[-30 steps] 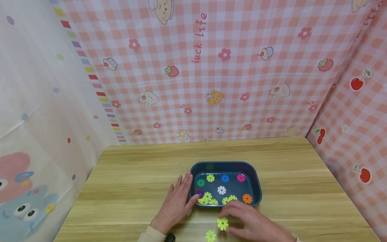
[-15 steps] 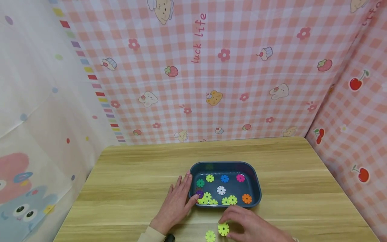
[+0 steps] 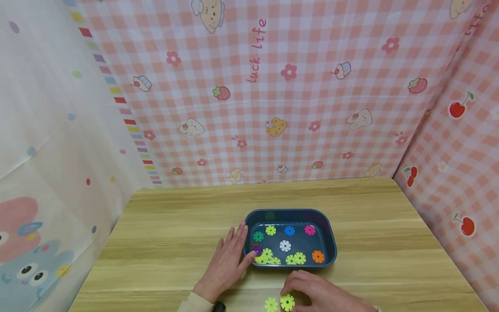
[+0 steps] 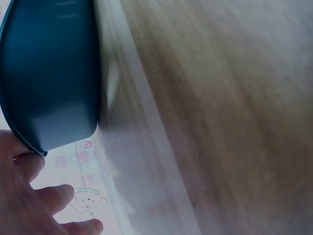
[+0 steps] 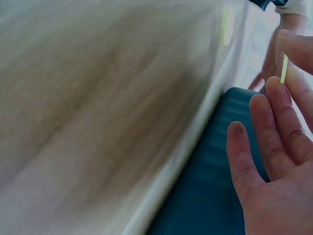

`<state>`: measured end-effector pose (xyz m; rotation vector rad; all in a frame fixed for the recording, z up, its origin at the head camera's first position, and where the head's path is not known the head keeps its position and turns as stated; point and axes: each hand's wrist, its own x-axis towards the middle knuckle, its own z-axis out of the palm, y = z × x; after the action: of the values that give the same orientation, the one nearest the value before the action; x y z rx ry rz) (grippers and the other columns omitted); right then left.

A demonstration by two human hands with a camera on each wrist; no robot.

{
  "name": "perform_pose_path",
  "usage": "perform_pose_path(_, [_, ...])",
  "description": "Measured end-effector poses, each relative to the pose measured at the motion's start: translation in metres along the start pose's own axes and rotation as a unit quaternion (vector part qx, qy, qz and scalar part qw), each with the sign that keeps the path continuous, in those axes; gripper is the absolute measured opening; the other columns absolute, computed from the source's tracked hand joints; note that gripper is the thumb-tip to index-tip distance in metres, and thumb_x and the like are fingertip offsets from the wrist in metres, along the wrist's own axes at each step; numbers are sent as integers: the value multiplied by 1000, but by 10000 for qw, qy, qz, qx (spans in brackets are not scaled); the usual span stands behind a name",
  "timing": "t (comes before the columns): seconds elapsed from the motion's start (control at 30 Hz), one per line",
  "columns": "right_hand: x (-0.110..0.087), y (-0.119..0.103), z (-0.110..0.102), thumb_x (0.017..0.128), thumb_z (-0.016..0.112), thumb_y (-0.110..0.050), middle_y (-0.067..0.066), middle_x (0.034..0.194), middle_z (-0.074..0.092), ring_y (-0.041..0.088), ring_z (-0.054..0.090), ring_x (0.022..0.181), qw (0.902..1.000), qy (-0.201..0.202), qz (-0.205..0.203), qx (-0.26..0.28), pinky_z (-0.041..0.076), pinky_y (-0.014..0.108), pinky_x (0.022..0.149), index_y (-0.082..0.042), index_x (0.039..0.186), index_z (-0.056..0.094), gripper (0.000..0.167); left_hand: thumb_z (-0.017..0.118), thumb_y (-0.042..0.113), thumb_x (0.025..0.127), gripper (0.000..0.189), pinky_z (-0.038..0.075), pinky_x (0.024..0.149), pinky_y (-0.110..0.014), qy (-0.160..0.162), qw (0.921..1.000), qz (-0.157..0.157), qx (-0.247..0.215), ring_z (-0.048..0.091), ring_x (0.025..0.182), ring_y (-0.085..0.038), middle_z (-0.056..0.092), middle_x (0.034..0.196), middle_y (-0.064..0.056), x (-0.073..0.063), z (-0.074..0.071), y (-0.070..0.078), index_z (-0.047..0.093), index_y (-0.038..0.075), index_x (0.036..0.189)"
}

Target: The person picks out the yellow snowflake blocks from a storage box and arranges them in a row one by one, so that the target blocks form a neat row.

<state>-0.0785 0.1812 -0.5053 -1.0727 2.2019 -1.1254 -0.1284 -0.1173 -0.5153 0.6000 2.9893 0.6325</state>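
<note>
My right hand [image 3: 323, 292] pinches a yellow notched plastic disc [image 3: 287, 303] between thumb and fingers, near the table's front. In the right wrist view the pinched disc [image 5: 284, 69] shows edge-on, and the other fingers are spread. Just left of it, a second yellow notched disc [image 3: 271, 304] lies on the table. With fingers extended, my left hand [image 3: 225, 263] rests against the left side of a dark blue bin [image 3: 331, 236], its thumb over the near-left rim. The left wrist view shows fingertips right at the bin's rim [image 4: 34, 150].
Inside the bin lie several notched discs: yellow, a green one [image 3: 258, 236], a blue one [image 3: 289, 230], a pink one [image 3: 309, 229], a white one [image 3: 285, 245], an orange one [image 3: 318, 256] and a purple one [image 3: 257, 250]. Patterned cloth [image 3: 218, 143] encloses the wooden table [image 3: 175, 225].
My right hand has moved away from the bin toward the table's front, bringing the pinched yellow disc beside the one on the table. My left hand stays put.
</note>
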Motion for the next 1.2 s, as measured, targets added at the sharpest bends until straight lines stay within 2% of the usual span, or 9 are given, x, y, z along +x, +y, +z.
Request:
perform_pose_path(0.13, [2, 3, 3, 103, 64, -39, -16, 126, 59, 0, 55, 109, 9998, -164, -103, 104, 52, 21, 94, -27, 134, 63, 34, 32, 65, 106, 82, 22, 120, -68, 16, 10000, -3, 0, 20, 156, -39, 16, 173, -5, 0, 0, 0, 23, 11, 166])
perform_pose_path(0.27, [5, 5, 5, 103, 65, -36, -17, 124, 60, -1, 55, 109, 9992, -283, 9, 291, 51, 21, 94, -27, 133, 63, 31, 31, 66, 106, 82, 22, 120, -67, 23, 10000, 0, -4, 20, 156, -38, 17, 173, -5, 0, 0, 0, 23, 11, 166])
perform_pose_path(0.5, [8, 8, 7, 102, 66, -39, -21, 120, 60, -2, 54, 106, 9992, -328, 219, 28, 52, 21, 92, -29, 130, 64, 30, 32, 66, 106, 82, 22, 120, -67, -11, 10000, -12, -13, 19, 156, -38, 15, 173, -4, 0, 0, 0, 22, 11, 166])
perform_pose_path(1.2, [13, 14, 6, 102, 68, -34, -18, 119, 59, -3, 52, 105, 9989, -384, 78, -246, 52, 21, 91, -27, 129, 65, 29, 32, 65, 106, 82, 21, 120, -68, -7, 10000, -6, 2, 19, 156, -39, 16, 173, -6, 0, 1, 0, 22, 10, 166])
